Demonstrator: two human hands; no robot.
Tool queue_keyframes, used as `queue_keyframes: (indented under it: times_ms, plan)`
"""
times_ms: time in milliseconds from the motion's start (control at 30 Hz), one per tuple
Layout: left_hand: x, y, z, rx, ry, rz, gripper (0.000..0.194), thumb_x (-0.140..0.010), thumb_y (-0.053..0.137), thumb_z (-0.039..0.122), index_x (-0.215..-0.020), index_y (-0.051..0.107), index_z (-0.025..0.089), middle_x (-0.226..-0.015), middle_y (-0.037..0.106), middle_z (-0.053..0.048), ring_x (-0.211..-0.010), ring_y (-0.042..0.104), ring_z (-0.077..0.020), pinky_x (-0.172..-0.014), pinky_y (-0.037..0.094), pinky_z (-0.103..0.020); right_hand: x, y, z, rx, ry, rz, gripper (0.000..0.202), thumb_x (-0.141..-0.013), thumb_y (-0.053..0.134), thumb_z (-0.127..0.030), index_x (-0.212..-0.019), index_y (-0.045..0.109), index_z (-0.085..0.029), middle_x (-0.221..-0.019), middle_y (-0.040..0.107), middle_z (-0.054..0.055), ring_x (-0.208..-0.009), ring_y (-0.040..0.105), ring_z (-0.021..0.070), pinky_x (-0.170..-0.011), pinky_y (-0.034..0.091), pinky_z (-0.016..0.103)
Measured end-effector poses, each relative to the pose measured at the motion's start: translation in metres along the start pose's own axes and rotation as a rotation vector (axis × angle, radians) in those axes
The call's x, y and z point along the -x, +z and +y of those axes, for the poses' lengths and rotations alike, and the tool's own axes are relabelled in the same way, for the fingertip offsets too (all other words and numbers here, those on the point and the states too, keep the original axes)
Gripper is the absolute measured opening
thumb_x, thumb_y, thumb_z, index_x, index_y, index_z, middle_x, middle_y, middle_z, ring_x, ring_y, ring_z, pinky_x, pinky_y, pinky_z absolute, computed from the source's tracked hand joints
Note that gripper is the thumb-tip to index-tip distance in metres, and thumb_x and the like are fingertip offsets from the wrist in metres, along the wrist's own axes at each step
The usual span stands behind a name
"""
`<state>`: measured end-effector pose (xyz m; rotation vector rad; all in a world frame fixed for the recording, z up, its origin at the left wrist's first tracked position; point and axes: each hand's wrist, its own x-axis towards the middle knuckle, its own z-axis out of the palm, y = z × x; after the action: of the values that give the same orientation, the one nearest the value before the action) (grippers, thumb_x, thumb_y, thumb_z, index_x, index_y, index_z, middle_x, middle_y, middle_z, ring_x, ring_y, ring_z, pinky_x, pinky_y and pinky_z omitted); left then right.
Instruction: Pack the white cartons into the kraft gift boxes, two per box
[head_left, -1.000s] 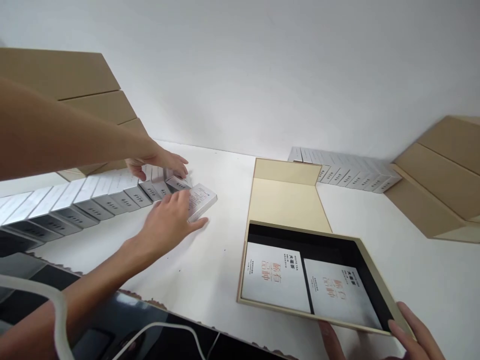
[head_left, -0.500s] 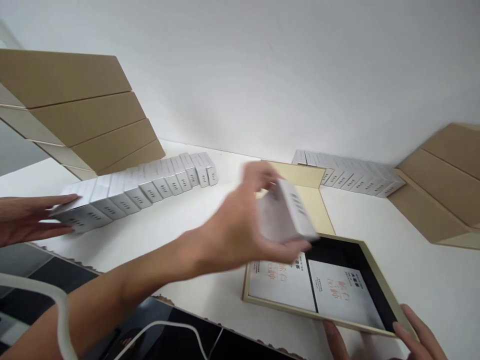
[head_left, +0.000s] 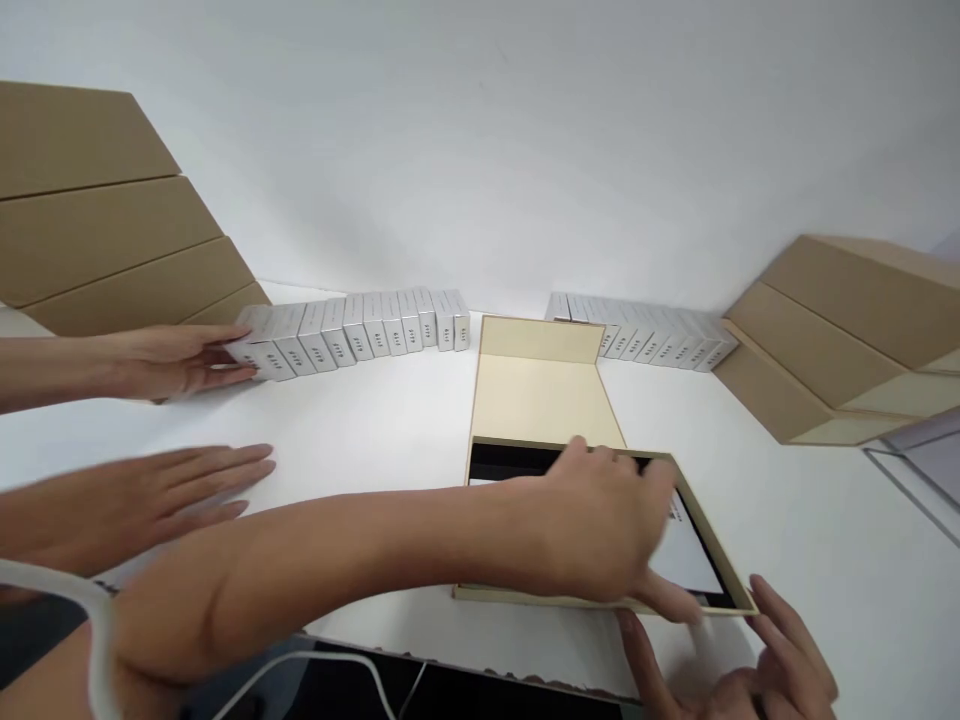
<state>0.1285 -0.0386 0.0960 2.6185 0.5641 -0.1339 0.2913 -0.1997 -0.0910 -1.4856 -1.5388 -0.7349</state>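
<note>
A cream-edged gift box (head_left: pixel 739 585) with a black inside lies open before me, its lid (head_left: pixel 544 400) folded back. My left hand (head_left: pixel 600 525) reaches across its top from the left, thumb spread from the fingers over the front edge. No carton shows in it, though its fingertips are partly hidden. Beneath the hand, a white carton (head_left: pixel 686 550) with small print shows inside the box; the forearm covers much of the rest. At the front right corner, my right hand (head_left: pixel 735 665) grips the gift box, thumb at the front wall and fingers at the side.
A row of small white cartons (head_left: pixel 375 325) stands at left, another (head_left: pixel 652 335) at back right. Brown boxes (head_left: pixel 112 225) are stacked left, more (head_left: pixel 847 340) right. A co-worker's hand (head_left: pixel 187 365) touches the left row; another hand (head_left: pixel 180 490) lies below. White cable (head_left: pixel 322 656) in front.
My left hand has moved right and down with its white carton, which no longer shows in the hand. A second co-worker's hand has come in at left. The whole view has shifted.
</note>
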Motion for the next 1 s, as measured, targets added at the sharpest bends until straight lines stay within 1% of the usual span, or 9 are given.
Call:
queue_keyframes:
  times_ms: [133, 233, 333, 467, 567, 667, 733, 867, 1000]
  plan:
    - [0.025, -0.011, -0.014, 0.136, -0.144, -0.187, 0.062, -0.076, 0.070, 0.071, -0.107, 0.052, 0.020, -0.101, 0.070, -0.009, -0.098, 0.064, -0.0328, -0.071, 0.049, -0.037, -0.019, 0.006, -0.029, 0.096, -0.044, 0.056, 0.036, -0.078, 0.083, -0.034, -0.098, 0.058, -0.018, -0.107, 0.057, 0.014, -0.117, 0.064, 0.0407, -0.068, 0.058, 0.043]
    - [0.025, -0.011, -0.016, 0.189, -0.113, -0.219, 0.064, -0.074, 0.075, 0.064, -0.112, 0.049, 0.020, -0.104, 0.070, -0.009, -0.095, 0.065, -0.0311, -0.058, 0.045, -0.031, -0.030, 0.004, -0.040, 0.114, -0.042, 0.019, 0.046, -0.073, 0.089, -0.036, -0.097, 0.053, -0.018, -0.114, 0.058, 0.015, -0.119, 0.064, 0.0399, -0.069, 0.059, 0.042]
    - [0.017, -0.006, -0.014, 0.183, -0.086, -0.224, 0.071, -0.068, 0.082, 0.055, -0.119, 0.048, 0.019, -0.101, 0.070, -0.009, -0.090, 0.066, -0.0306, -0.055, 0.044, -0.030, -0.029, 0.003, -0.036, 0.101, -0.053, 0.039, 0.050, -0.070, 0.091, -0.034, -0.095, 0.051, -0.018, -0.121, 0.059, 0.018, -0.120, 0.064, 0.0404, -0.069, 0.059, 0.042]
    - [0.009, -0.003, -0.011, 0.170, -0.062, -0.241, 0.076, -0.066, 0.083, 0.049, -0.124, 0.046, 0.017, -0.097, 0.070, -0.008, -0.088, 0.067, -0.0310, -0.054, 0.043, -0.030, -0.014, 0.006, -0.023, 0.076, -0.109, 0.048, 0.050, -0.064, 0.094, -0.027, -0.096, 0.057, -0.015, -0.122, 0.061, 0.019, -0.122, 0.063, 0.0431, -0.067, 0.058, 0.040]
    - [0.007, -0.003, -0.009, 0.085, 0.000, -0.245, 0.074, -0.069, 0.081, 0.053, -0.123, 0.047, 0.016, -0.105, 0.070, -0.010, -0.086, 0.067, -0.0300, -0.057, 0.044, -0.031, -0.007, 0.009, -0.017, 0.039, -0.078, 0.056, 0.064, -0.064, 0.093, -0.021, -0.118, 0.060, -0.011, -0.133, 0.057, 0.023, -0.124, 0.062, 0.0453, -0.068, 0.060, 0.043]
    - [0.003, -0.006, -0.004, 0.007, 0.039, -0.285, 0.069, -0.075, 0.076, 0.053, -0.124, 0.047, 0.015, -0.107, 0.070, -0.011, -0.082, 0.068, -0.0278, -0.059, 0.044, -0.032, -0.004, 0.010, -0.014, 0.039, -0.080, 0.006, 0.095, -0.066, 0.092, -0.025, -0.146, 0.044, -0.008, -0.148, 0.047, 0.030, -0.128, 0.059, 0.0475, -0.069, 0.062, 0.048]
    - [-0.001, -0.006, 0.000, -0.055, 0.064, -0.302, 0.063, -0.080, 0.074, 0.050, -0.125, 0.048, 0.014, -0.109, 0.071, -0.012, -0.081, 0.068, -0.0268, -0.062, 0.045, -0.034, -0.003, 0.010, -0.012, 0.038, -0.082, -0.017, 0.103, -0.066, 0.091, -0.027, -0.152, 0.038, -0.007, -0.148, 0.046, 0.030, -0.131, 0.056, 0.0492, -0.072, 0.062, 0.051]
    - [-0.008, -0.001, 0.001, -0.091, 0.090, -0.253, 0.065, -0.079, 0.075, 0.051, -0.124, 0.049, 0.011, -0.104, 0.072, -0.012, -0.081, 0.068, -0.0285, -0.068, 0.049, -0.038, -0.001, 0.010, -0.011, 0.026, -0.018, -0.015, 0.087, -0.067, 0.090, -0.026, -0.142, 0.049, -0.010, -0.141, 0.051, 0.027, -0.131, 0.055, 0.0486, -0.076, 0.061, 0.053]
    - [-0.004, 0.007, -0.002, -0.002, 0.079, -0.200, 0.063, -0.080, 0.072, 0.055, -0.122, 0.050, 0.013, -0.103, 0.071, -0.012, -0.082, 0.068, -0.0281, -0.065, 0.049, -0.035, 0.000, 0.008, -0.006, 0.001, -0.014, -0.051, 0.054, -0.069, 0.089, -0.033, -0.111, 0.061, -0.015, -0.121, 0.059, 0.018, -0.123, 0.060, 0.0426, -0.077, 0.059, 0.049]
